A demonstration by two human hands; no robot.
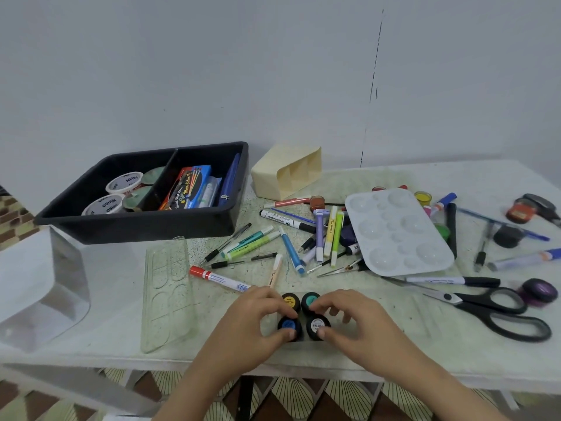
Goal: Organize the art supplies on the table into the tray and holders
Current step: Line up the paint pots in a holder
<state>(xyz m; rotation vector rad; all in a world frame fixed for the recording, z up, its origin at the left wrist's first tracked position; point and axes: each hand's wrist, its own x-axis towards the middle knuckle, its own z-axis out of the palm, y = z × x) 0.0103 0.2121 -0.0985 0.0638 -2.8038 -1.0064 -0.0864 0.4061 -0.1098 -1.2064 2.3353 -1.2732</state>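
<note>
Judged the task as only begun. Found in the black tray a few things already: white tape rolls in the left compartment, and a box of water colours with a long blue case in the right one. Saw nothing inside the cream holder, which lay on its side just right of the tray. Saw nothing clearly inside the clear holder at the left edge of the table either.

Counted much work as left. Noted a loose heap of markers and pens in the middle, with a red-capped marker apart from it and nearer to the hands. Noted also a white palette resting partly over the heap, black scissors at the right, a clear stencil at the left, and some small jars and caps at the far right. Could not tell what each small item was.

Found the paint pots, four with black lids, standing close together in a square at the near edge of the table, not yet in the tray. Closed the left hand around the left pair, curled fingers on the yellow-labelled pot and thumb on the blue one. Closed the right hand around the right pair in the same way, fingers on the teal pot and thumb on the white-labelled one. Probably meant to lift all four together. Could not tell whether the pots were off the table.
</note>
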